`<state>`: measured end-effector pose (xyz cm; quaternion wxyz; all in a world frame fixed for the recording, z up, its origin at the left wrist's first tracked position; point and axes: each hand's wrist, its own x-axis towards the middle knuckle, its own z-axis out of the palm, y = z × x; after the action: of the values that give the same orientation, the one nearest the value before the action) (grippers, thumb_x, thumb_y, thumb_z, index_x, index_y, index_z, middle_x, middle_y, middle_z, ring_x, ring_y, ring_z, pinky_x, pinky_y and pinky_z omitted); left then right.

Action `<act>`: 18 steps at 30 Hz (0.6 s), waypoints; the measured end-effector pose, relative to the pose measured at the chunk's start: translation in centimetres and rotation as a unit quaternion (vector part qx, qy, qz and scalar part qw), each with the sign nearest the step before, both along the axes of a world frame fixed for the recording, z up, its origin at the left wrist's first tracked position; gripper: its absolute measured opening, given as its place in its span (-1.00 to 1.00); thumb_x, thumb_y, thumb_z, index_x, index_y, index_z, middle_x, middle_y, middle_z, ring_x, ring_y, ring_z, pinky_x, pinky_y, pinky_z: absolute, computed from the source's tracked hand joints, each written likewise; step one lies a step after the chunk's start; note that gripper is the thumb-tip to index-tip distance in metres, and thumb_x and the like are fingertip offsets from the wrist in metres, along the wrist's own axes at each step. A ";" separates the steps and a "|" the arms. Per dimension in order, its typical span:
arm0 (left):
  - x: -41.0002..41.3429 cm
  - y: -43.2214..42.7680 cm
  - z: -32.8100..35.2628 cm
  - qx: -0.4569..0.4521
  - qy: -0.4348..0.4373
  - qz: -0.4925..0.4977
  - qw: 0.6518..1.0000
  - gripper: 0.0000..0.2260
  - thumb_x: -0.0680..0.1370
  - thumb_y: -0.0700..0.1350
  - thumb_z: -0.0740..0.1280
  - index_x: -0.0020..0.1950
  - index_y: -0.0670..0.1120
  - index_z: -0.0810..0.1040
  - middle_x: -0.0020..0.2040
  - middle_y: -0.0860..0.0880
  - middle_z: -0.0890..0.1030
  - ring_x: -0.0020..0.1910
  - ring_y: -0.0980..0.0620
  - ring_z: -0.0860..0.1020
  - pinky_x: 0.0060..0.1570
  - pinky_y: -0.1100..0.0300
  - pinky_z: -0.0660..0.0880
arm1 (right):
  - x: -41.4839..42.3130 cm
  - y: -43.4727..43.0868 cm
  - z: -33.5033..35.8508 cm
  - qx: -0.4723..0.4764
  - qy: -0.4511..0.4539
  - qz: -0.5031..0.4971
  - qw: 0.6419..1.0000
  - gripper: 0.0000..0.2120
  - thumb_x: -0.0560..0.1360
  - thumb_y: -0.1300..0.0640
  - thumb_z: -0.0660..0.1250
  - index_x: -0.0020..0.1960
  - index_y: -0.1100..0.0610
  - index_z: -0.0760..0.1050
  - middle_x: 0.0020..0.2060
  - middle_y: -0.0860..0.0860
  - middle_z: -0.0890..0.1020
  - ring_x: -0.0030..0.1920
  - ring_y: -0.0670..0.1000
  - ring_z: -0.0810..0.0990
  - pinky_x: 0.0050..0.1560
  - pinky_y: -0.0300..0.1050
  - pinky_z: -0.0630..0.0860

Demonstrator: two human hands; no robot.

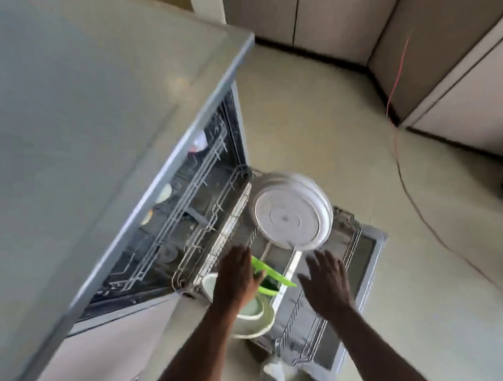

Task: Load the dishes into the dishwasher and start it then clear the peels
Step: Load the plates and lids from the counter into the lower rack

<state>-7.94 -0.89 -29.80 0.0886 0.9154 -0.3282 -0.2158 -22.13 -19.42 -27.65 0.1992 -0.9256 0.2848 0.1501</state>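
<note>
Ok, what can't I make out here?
Head view only.
Grip of the left hand on the green dish: fingers hidden behind the hand's back.
Count of the white plates: motion blur.
Contents of the upper rack: counter covers most.
The bowls: left forearm covers part.

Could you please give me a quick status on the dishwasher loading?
Right hand open, empty. Left hand at green dish, grip unclear. White plate standing in lower rack. No obstruction seen.
</note>
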 end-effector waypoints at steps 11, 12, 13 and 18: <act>-10.1 7.3 20.9 0.015 -0.118 0.107 0.987 -0.29 0.57 0.30 0.00 0.51 -0.19 0.37 0.50 -0.19 0.40 0.52 -0.17 0.32 0.47 -0.10 0.30 | -3.3 5.4 18.8 0.016 -0.059 0.108 0.992 -0.27 0.56 -0.31 -0.11 0.53 0.09 0.35 0.53 0.13 0.34 0.57 0.22 0.21 0.53 0.30 0.10; -10.9 8.1 22.3 0.010 -0.120 0.127 0.985 -0.29 0.57 0.29 0.01 0.53 -0.19 0.34 0.52 -0.18 0.38 0.53 -0.16 0.29 0.49 -0.10 0.27 | -3.3 5.8 20.0 0.018 -0.068 0.122 0.990 -0.34 0.60 -0.27 -0.03 0.55 0.08 0.32 0.55 0.12 0.31 0.58 0.21 0.17 0.54 0.29 0.06; -12.2 9.3 23.7 0.006 -0.127 0.155 0.980 -0.29 0.57 0.29 0.03 0.53 -0.19 0.32 0.52 -0.18 0.36 0.54 -0.15 0.27 0.49 -0.09 0.24 | -3.5 6.8 21.3 0.018 -0.079 0.144 0.986 -0.40 0.63 -0.22 0.05 0.56 0.08 0.29 0.56 0.12 0.29 0.59 0.20 0.15 0.55 0.28 0.02; -18.8 14.7 28.5 -0.037 -0.184 0.254 0.949 -0.40 0.57 0.18 0.29 0.47 -0.17 0.37 0.46 -0.19 0.43 0.49 -0.19 0.34 0.43 -0.08 0.33 | -4.1 12.0 25.6 0.008 -0.126 0.226 0.966 -0.36 0.57 -0.21 0.04 0.50 0.14 0.37 0.50 0.20 0.37 0.55 0.26 0.22 0.52 0.33 0.07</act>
<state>-26.71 13.82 -1.35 0.1119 0.9883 -0.1036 -0.0015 -26.27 -7.40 -2.09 0.2016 -0.9757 0.0395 0.0756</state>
